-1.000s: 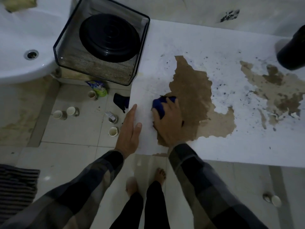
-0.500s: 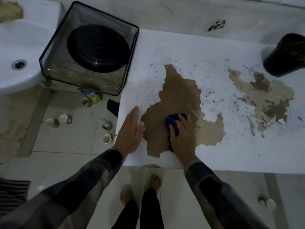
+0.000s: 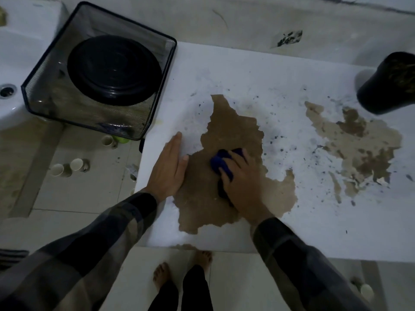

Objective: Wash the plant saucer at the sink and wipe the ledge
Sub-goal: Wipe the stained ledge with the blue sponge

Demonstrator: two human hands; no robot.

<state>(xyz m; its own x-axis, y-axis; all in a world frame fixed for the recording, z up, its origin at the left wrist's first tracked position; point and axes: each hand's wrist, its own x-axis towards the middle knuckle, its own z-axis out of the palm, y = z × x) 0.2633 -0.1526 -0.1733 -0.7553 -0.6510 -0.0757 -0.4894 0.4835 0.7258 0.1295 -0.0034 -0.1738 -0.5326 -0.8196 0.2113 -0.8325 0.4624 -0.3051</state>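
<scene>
A white ledge (image 3: 280, 70) with peeled brown patches and dark specks fills the middle. On the large brown patch my right hand (image 3: 243, 182) presses a blue cloth (image 3: 221, 163). My left hand (image 3: 169, 168) lies flat, fingers together, on the ledge's left edge, holding nothing. The black round plant saucer (image 3: 114, 69) rests upside down in a black mesh basket (image 3: 94, 115) at the upper left. The white sink (image 3: 13, 81) with its drain is at the far left.
A black pot (image 3: 386, 84) stands on the ledge at the far right, by a second brown patch (image 3: 357, 144). Several small paper cups (image 3: 67, 168) lie on the tiled floor below the basket. My bare feet (image 3: 179, 269) stand under the ledge's front edge.
My right hand has slid the blue cloth rightward over the brown patch. My left hand has kept its flat place at the ledge's left edge.
</scene>
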